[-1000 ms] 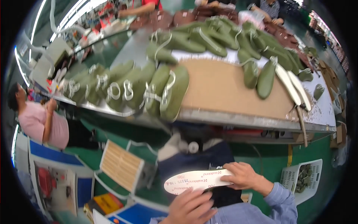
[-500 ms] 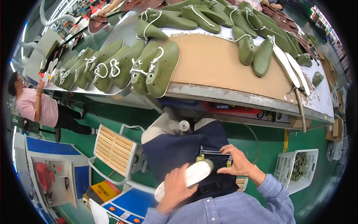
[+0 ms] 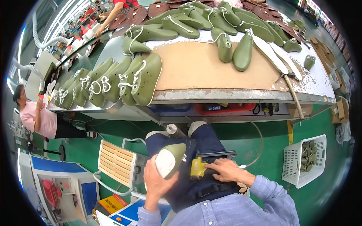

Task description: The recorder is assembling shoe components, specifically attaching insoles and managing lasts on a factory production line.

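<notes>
My left hand [image 3: 156,181] is wrapped round a green shoe last [image 3: 175,152] with a white insole [image 3: 165,162] against its sole. It is tilted above my left thigh, with a bit of white cord at its side. Over my lap, my right hand [image 3: 227,169] grips what looks like a yellow staple gun [image 3: 198,168] with a long dark bar. Its fingers reach the yellow body, and the palm hides part of the tool. A thin hose [image 3: 261,145] curves away beside that hand.
Ahead stands a workbench [image 3: 241,94] with several green lasts [image 3: 181,26], white insoles [image 3: 269,54] and a hammer [image 3: 294,96]. Corded lasts [image 3: 145,81] line its left side. A wooden-slatted chair [image 3: 117,162] is at left, a white crate [image 3: 303,164] at right. A person in pink [image 3: 39,118] stands far left.
My left hand has turned the last toe-up and moved it left. My right hand has gone from open beside the staple gun to closed on it. The view has shifted slightly.
</notes>
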The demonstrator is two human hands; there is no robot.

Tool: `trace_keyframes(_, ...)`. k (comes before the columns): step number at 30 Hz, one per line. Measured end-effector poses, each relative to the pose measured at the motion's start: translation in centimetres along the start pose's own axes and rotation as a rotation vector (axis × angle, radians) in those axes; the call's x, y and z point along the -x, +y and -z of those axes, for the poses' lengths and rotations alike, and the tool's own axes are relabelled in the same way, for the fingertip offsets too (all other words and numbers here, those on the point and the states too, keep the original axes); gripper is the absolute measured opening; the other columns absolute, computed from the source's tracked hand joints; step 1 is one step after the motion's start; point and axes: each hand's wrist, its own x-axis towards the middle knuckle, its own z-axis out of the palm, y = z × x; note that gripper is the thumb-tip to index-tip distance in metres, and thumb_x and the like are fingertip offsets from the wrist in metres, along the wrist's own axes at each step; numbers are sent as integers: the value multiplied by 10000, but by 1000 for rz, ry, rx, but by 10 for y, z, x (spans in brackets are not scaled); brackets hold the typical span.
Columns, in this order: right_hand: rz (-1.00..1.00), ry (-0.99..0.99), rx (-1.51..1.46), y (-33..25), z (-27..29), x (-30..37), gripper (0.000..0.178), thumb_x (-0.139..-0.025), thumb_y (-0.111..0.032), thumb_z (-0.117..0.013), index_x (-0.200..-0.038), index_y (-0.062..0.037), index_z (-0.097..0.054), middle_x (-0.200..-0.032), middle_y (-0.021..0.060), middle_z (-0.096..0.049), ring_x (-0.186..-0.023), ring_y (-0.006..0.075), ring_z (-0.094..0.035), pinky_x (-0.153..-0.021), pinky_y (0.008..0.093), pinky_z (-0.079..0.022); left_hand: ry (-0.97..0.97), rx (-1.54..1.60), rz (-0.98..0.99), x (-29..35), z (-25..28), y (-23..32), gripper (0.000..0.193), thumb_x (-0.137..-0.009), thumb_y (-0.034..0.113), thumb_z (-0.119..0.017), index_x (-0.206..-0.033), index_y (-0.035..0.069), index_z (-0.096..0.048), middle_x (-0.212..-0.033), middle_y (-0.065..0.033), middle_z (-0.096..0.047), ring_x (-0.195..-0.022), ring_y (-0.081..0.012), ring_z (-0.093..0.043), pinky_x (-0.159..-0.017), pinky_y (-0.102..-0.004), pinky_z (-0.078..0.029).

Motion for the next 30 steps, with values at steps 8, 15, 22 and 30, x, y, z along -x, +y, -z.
trace_keyframes(8, -424, 636, -1038, 9, 33, 66, 636, -939, -645, -417, -925, -25, -562, -745, 39, -579, -643, 107, -564, -591, 239, -483, -134, -177, -369, -36, -70, -26, 738, -584, 228, -812, -1236, 55, -514, -948, -113, -534, -862, -297, -527, -727, -409, -379)
trace_keyframes(15, -419, 674, -1158, 0, 16, 65, 443, -951, -442, -580, -1021, -8, -526, -798, 57, -604, -695, 127, -592, -651, 270, -503, -228, -241, -466, -39, -119, -23, 776, -762, 512, -710, -1379, 107, -471, -1003, -107, -549, -875, -266, -517, -759, -397, -369)
trace_keyframes(22, -481, 492, -1083, -16, 4, 52, 667, -890, -576, -594, -1228, -7, -513, -832, 37, -582, -650, 93, -543, -597, 251, -454, -234, -251, -437, -44, -127, -30, 751, -737, 488, -741, -1346, 119, -503, -1145, -92, -573, -982, -266, -531, -816, -405, -380)
trace_keyframes(30, -515, 447, -1029, -18, 13, 55, 948, -814, -786, -453, -1315, 19, -457, -775, 38, -560, -644, 103, -545, -583, 258, -450, -217, -224, -400, -42, -132, -27, 696, -758, 458, -747, -1315, 116, -508, -1134, -100, -570, -983, -280, -532, -843, -417, -375)
